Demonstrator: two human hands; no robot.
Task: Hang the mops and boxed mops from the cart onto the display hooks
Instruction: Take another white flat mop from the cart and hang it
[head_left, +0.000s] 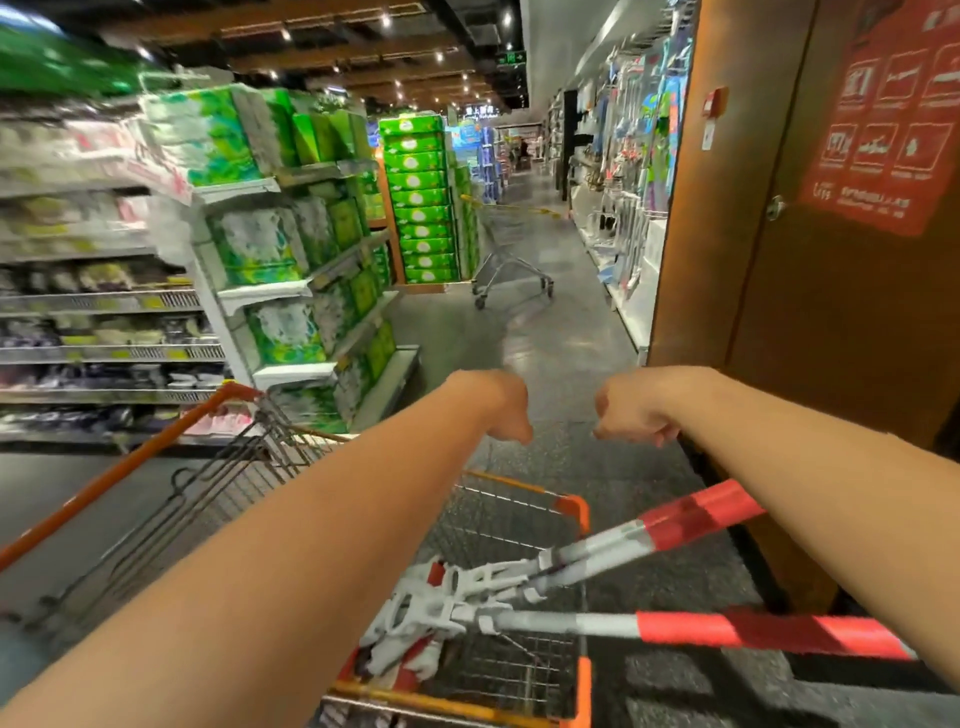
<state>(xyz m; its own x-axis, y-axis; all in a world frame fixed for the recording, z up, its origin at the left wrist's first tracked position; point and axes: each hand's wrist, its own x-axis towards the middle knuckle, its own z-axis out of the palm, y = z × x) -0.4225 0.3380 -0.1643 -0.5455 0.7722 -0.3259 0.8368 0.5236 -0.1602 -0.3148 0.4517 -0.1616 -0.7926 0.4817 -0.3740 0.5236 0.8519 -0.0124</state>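
Supermarket aisle, view blurred toward 9 o'clock.

Both forearms reach forward, wrists bent so the hands droop.
- Left hand (500, 410): just left of centre. Fingers fold down behind the wrist; cannot tell whether they are apart or together. Nothing visible in it.
- Right hand (635, 415): just right of centre, near the left hand but not touching it. Fingers (652, 434) curled in together, seemingly a loose fist, holding nothing.

Mops (452, 603): two, lying in the cart (575, 505) at 6 o'clock.
- White heads sit low in the wire basket.
- Red-and-white handles (727, 630) run out over the orange rim toward 4 o'clock.
- From the fingers the mops lie at 6 o'clock, well apart; neither hand touches them or the cart.

Surroundings:
- Shelves of green packs (270, 244) at 10 o'clock.
- Second, grey cart (511, 260) stands down the aisle at 12 o'clock.
- Display wall (623, 156) with hanging goods at 1 o'clock, far from both hands.
- Brown door (831, 322) at 3 o'clock, carrying a red sign (883, 130).
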